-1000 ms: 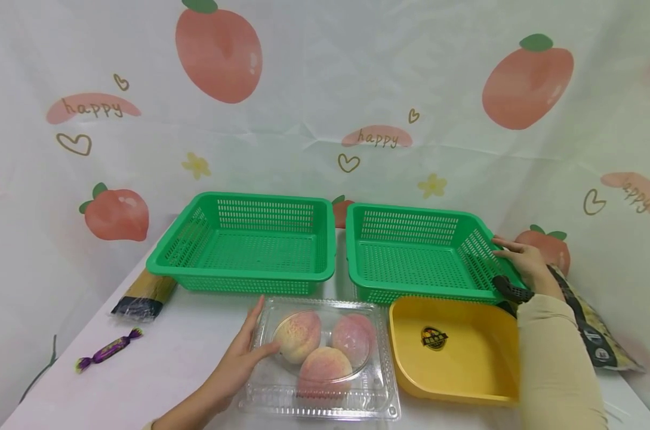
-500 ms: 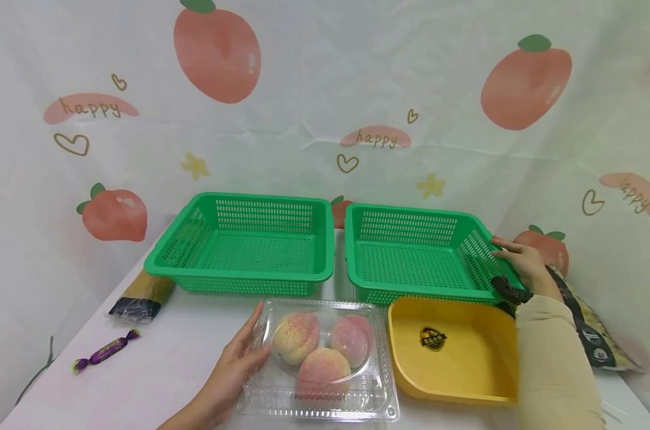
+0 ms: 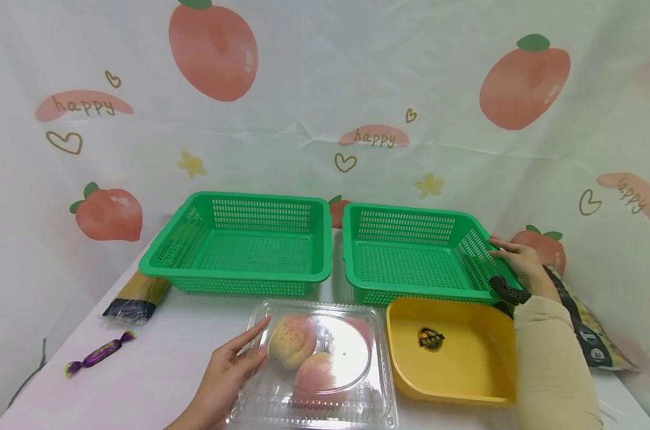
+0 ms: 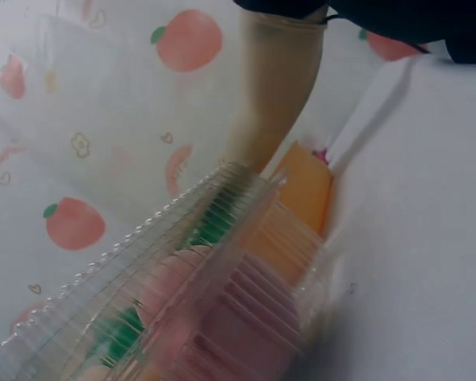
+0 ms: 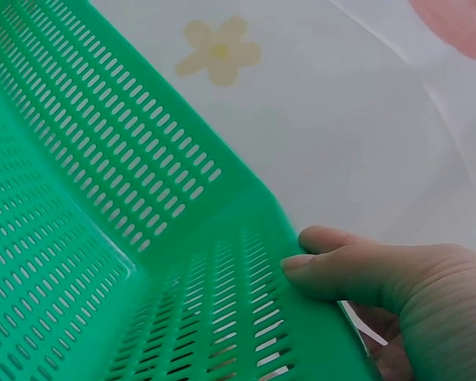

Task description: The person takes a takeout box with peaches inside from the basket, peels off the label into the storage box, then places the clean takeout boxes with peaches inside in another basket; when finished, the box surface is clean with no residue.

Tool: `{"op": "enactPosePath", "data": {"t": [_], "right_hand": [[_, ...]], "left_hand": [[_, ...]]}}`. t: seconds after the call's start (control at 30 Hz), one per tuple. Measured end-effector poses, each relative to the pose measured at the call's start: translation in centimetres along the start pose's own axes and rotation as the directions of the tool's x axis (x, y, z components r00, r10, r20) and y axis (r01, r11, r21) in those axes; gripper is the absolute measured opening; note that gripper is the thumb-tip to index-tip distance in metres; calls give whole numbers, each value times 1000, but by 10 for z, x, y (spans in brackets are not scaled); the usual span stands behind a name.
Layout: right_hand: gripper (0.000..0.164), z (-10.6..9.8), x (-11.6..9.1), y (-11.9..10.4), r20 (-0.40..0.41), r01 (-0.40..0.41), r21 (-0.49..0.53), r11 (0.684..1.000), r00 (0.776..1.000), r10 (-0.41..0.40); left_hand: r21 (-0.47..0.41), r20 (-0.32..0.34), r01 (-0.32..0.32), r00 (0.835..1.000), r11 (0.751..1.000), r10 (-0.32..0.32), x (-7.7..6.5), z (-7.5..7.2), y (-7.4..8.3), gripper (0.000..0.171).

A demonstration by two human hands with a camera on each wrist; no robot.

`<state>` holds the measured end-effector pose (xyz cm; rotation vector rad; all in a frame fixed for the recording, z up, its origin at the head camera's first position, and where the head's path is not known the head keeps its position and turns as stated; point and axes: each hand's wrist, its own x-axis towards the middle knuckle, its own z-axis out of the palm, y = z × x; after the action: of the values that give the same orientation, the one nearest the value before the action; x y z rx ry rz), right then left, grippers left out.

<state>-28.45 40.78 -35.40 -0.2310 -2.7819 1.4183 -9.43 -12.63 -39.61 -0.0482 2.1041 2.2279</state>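
In the head view my left hand [image 3: 222,370] grips the left side of a clear plastic clamshell box [image 3: 379,382], its thumb near the lid. Inside lie peaches [image 3: 292,343]; glare on the lid hides much of one at the right. The left wrist view shows the box [image 4: 222,262] tilted, its ridged side facing the camera. At the right, my right hand [image 3: 526,266] holds the right end of a green slotted basket [image 3: 400,209]. Its thumb lies over the basket rim [image 5: 262,202] in the right wrist view, with other fingers outside, partly hidden.
A second green basket [image 3: 239,275] stands at the back left. A yellow bin [image 3: 464,358] sits right of the box. Packaged noodles [image 3: 142,295] and a purple wrapped candy [image 3: 100,353] lie left; a dark-and-yellow bag [image 3: 588,328] lies far right.
My left hand has tilted the box and shifted it slightly toward me, and glare has spread over its lid. The right hand keeps its hold on the basket. The head view has swung slightly.
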Motion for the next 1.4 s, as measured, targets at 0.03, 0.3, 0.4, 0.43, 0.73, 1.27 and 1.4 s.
{"op": "enactPosePath", "data": {"t": [0.03, 0.3, 0.4, 0.43, 0.73, 1.27, 1.4], "right_hand": [[57, 0, 0, 0, -1, 1, 3, 1000, 1000, -1], [57, 0, -2, 0, -3, 15, 13, 1000, 1000, -15], [57, 0, -2, -1, -5, 17, 1, 1000, 1000, -17], [57, 0, -2, -2, -8, 15, 1, 1000, 1000, -15], [58, 0, 0, -1, -9, -3, 6, 1000, 1000, 3], [58, 0, 1, -2, -24, -4, 7, 1000, 1000, 4], [57, 0, 0, 0, -27, -1, 0, 1000, 1000, 1]], "left_hand": [[7, 1, -13, 1000, 1000, 13, -1, 0, 1, 47], [-43, 11, -177, 984, 983, 177, -7, -7, 6, 48], [-101, 42, -222, 973, 970, 227, -8, -10, 11, 49], [-113, 50, -230, 970, 967, 237, -8, -11, 15, 50], [-148, 90, -265, 956, 953, 280, -2, -7, 42, 53], [-258, 72, -242, 961, 935, 269, 53, 44, 86, 54], [-276, 89, -249, 955, 928, 283, 66, 59, 85, 53]]}}
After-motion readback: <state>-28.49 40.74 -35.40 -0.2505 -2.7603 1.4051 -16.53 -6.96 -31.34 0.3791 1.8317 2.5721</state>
